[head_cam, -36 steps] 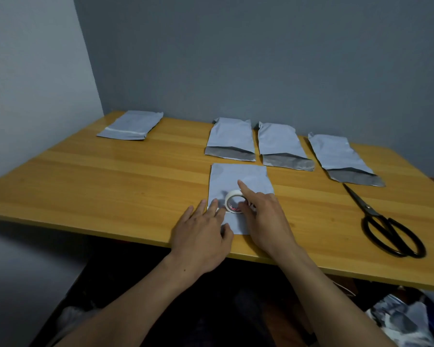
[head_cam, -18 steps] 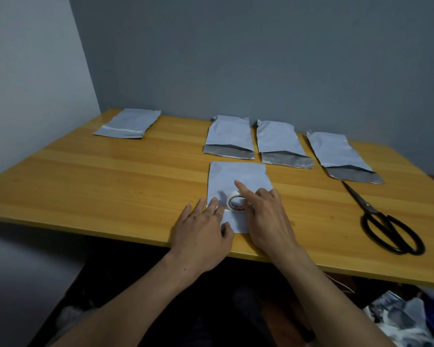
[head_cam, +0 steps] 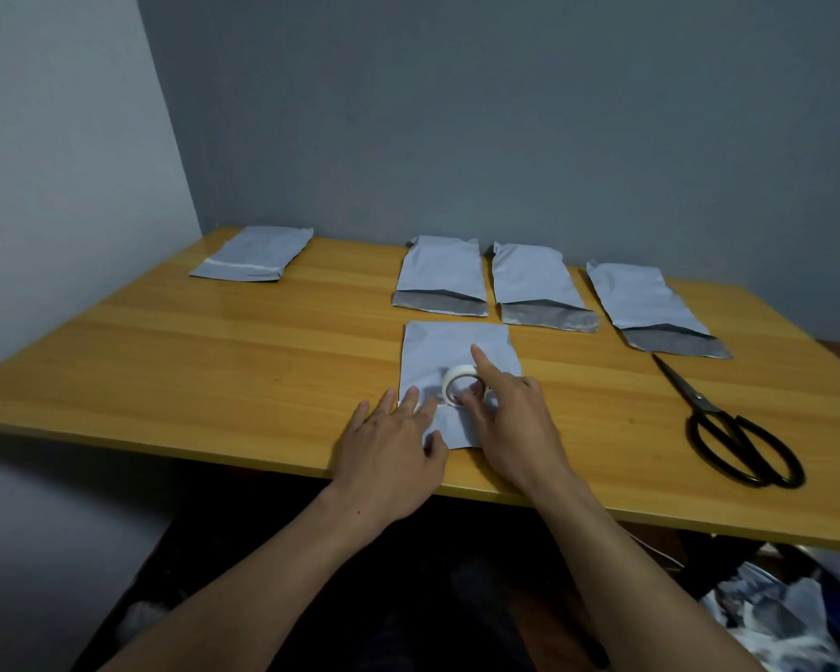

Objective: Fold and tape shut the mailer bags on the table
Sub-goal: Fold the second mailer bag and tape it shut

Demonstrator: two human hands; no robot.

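A grey mailer bag (head_cam: 449,349) lies folded at the table's front edge. My left hand (head_cam: 391,451) presses flat on its near left part, fingers straight. My right hand (head_cam: 510,414) holds a white tape roll (head_cam: 459,380) standing on the bag, thumb inside the ring and index finger stretched over its top. Behind it lie three open mailer bags (head_cam: 441,276) (head_cam: 537,286) (head_cam: 646,305) with their dark mouths toward me. At the far left is a taped mailer bag (head_cam: 255,254).
Black scissors (head_cam: 733,429) lie shut on the right of the wooden table (head_cam: 214,356). Walls stand close behind and to the left. Crumpled plastic sits on the floor at the lower right.
My right hand has shifted slightly on the tape roll, index finger now raised over it. The left hand stays pressed on the bag. The view has tilted a little.
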